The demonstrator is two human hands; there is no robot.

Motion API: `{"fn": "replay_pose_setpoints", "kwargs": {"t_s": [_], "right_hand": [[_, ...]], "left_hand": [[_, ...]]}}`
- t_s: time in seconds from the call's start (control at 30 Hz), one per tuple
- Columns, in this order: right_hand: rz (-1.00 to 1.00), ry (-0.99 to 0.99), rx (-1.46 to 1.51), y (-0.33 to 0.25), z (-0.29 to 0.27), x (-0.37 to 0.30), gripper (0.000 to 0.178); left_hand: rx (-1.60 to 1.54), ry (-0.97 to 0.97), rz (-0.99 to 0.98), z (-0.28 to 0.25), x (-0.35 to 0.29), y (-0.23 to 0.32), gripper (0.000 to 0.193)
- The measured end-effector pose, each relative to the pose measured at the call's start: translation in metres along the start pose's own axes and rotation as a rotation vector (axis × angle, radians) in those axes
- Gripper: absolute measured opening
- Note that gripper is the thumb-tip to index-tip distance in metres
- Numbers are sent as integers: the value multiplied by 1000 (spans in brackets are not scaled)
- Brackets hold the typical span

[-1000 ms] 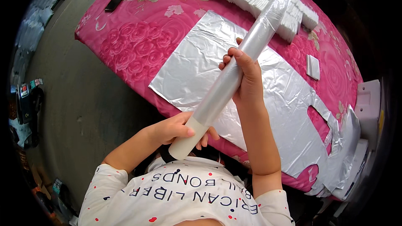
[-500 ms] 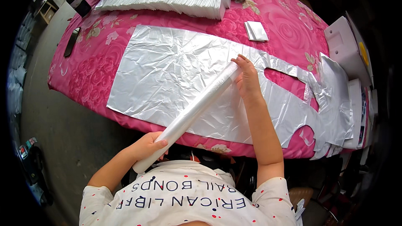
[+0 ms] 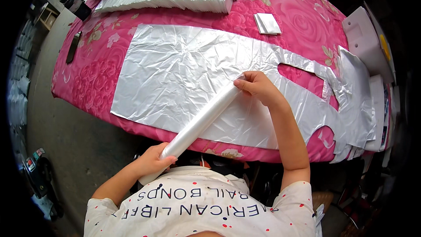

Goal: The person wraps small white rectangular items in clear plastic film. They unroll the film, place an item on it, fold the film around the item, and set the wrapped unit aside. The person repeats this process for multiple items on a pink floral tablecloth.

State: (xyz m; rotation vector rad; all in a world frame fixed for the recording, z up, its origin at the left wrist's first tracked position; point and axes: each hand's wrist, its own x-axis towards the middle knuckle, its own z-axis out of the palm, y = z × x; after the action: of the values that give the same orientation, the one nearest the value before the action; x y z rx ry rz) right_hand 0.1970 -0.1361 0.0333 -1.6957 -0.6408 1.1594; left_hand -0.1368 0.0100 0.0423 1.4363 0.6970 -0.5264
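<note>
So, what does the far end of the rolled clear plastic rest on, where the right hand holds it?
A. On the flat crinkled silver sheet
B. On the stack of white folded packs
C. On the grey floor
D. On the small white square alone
A: the right hand holds the far end of the plastic roll down on the crinkled silver sheet spread over the pink flowered cover, while the left hand grips the near end.

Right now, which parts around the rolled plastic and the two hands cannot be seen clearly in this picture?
- Head view: near end of the rolled plastic tube, wrapped by the left hand.
- Head view: far tip of the tube, covered by the right hand.
- Head view: part of the clear plastic sheet, hidden under tube and right forearm.
- Head view: dark objects at the bed's far left corner, too small.
</note>
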Motion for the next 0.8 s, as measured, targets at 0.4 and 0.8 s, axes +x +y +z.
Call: {"fn": "replay_pose_setpoints", "kwargs": {"t_s": [0.4, 0.8], "right_hand": [[-153, 714, -173, 50, -137, -11, 17], [-143, 434, -78, 17, -100, 14, 15]], "left_hand": [[-28, -196, -97, -46, -15, -34, 41], [881, -176, 468, -52, 47, 93, 46]]}}
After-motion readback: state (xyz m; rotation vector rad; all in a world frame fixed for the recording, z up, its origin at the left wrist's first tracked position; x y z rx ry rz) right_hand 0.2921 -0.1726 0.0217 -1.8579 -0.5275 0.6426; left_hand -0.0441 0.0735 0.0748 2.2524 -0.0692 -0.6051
